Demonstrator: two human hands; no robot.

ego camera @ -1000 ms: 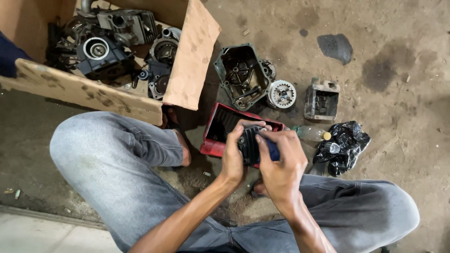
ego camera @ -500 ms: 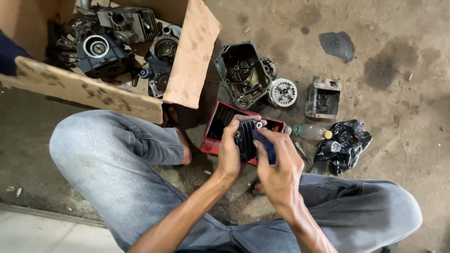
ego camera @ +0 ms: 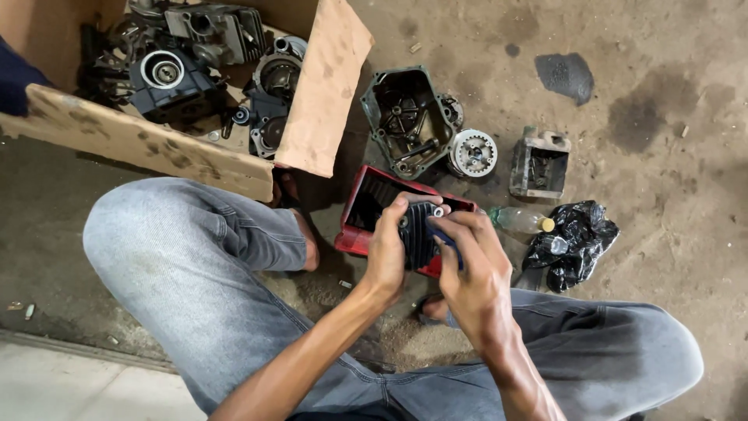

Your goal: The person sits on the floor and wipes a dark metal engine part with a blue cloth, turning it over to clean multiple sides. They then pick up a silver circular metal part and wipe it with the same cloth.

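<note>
Left hand (ego camera: 387,248) and right hand (ego camera: 471,269) both grip black finned cylinder (ego camera: 417,234), frame centre, above red tray (ego camera: 360,222).

Our left hand (ego camera: 387,248) and right hand (ego camera: 474,269) cover most of the finned black engine part (ego camera: 417,234), and we cannot tell what the blue piece (ego camera: 446,238) beside it is. The cardboard box (ego camera: 140,140) runs off the top edge.
</note>
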